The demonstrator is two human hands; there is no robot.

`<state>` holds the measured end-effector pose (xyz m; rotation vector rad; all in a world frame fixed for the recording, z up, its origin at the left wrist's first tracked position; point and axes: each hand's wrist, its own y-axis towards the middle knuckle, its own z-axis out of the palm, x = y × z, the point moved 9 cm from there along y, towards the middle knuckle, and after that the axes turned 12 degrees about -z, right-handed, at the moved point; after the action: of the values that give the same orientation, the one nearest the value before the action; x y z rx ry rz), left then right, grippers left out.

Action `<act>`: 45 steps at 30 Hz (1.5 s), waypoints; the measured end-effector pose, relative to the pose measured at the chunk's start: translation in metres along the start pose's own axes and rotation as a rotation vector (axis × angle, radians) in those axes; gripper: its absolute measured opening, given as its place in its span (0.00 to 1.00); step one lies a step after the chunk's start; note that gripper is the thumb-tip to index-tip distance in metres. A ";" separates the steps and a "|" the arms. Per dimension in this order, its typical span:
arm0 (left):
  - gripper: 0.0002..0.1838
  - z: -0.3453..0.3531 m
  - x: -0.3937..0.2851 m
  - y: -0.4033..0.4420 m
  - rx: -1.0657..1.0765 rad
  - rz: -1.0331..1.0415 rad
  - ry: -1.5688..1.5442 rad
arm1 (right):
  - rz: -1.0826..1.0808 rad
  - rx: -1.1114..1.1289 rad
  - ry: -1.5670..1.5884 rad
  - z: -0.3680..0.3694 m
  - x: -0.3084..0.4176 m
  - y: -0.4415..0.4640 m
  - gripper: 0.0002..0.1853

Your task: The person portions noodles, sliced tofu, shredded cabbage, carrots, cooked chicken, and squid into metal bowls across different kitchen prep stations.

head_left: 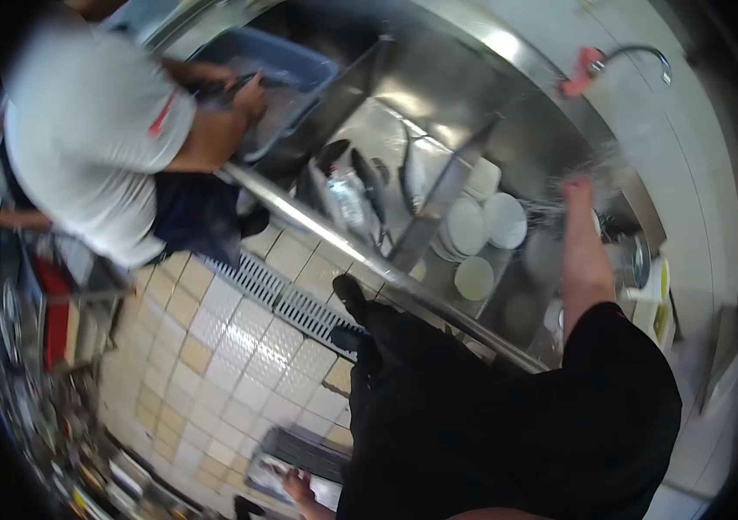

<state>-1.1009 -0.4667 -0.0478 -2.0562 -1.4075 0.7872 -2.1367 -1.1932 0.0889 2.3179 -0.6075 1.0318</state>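
My right arm stretches over a steel sink point(508, 325), and my right hand point(576, 187) is in splashing water point(603, 173). Spray and blur hide its fingers. Below and left of that hand sit stacked white plates point(464, 227), another white plate point(505, 220) and a pale round dish point(474, 278). Away from the sink, my left hand point(298, 485) hangs low at my side with its fingers apart, nothing visible in it. It appears near a dark and white box-like thing point(317, 459), which I cannot identify.
Several whole fish point(414, 173) lie in the adjoining basin, behind a steel divider point(447, 195). A co-worker in a white shirt point(96, 130) handles something in a blue tub point(278, 56). A tap point(646, 52), a front rail point(300, 212) and a floor drain grate point(256, 282) are nearby.
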 end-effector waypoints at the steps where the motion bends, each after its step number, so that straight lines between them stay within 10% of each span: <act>1: 0.18 0.010 0.026 0.005 0.108 -0.237 -0.724 | 0.181 0.014 0.363 0.047 0.002 -0.016 0.09; 2: 0.22 -0.002 -0.020 -0.013 0.182 -0.027 -0.017 | 0.505 -0.286 0.839 0.088 -0.008 -0.020 0.07; 3: 0.22 0.002 0.004 -0.004 0.146 -0.240 -0.541 | 0.449 -0.224 0.721 0.105 0.091 -0.050 0.05; 8: 0.27 -0.035 -0.006 -0.014 0.092 -0.611 -0.804 | -0.039 -0.128 0.690 0.133 0.244 0.051 0.04; 11: 0.24 -0.062 -0.045 -0.012 0.111 -0.472 -0.752 | -0.200 -0.248 0.670 0.120 0.282 0.124 0.07; 13: 0.21 -0.085 -0.079 -0.020 -0.164 -0.365 -0.750 | 0.101 -0.312 0.709 0.120 0.233 0.160 0.05; 15: 0.13 -0.089 -0.118 -0.028 -0.047 -0.221 -0.493 | -0.024 0.279 0.895 0.136 0.238 0.175 0.06; 17: 0.14 -0.073 -0.111 -0.030 -0.137 -0.179 -0.407 | -0.223 0.427 0.391 0.153 0.220 0.218 0.07; 21: 0.24 -0.036 -0.111 -0.049 -0.224 -0.106 -0.280 | 0.223 0.151 1.505 0.165 0.171 0.331 0.14; 22: 0.26 -0.039 -0.131 -0.069 -0.124 -0.379 -0.445 | 0.201 0.110 1.934 0.171 0.161 0.364 0.16; 27: 0.29 0.010 -0.111 -0.033 -0.106 -0.458 -0.543 | -0.634 0.104 -0.010 0.279 0.220 0.097 0.10; 29: 0.30 0.016 -0.130 -0.027 -0.077 -0.460 -0.629 | -1.013 0.391 0.158 0.306 0.351 -0.148 0.10; 30: 0.30 0.017 -0.143 -0.021 -0.064 -0.429 -0.598 | -0.683 0.629 0.630 0.329 0.356 -0.227 0.15; 34: 0.31 0.038 -0.202 0.007 0.056 -0.279 -0.422 | -0.708 1.204 0.187 0.394 0.425 -0.430 0.43; 45: 0.32 0.217 -0.315 0.072 0.373 -0.046 -0.370 | -0.981 1.016 -0.435 0.392 0.468 -0.452 0.38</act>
<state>-1.3009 -0.7659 -0.1948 -1.6429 -1.3607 1.3504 -1.3774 -1.1804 0.1002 3.0778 1.1287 0.3253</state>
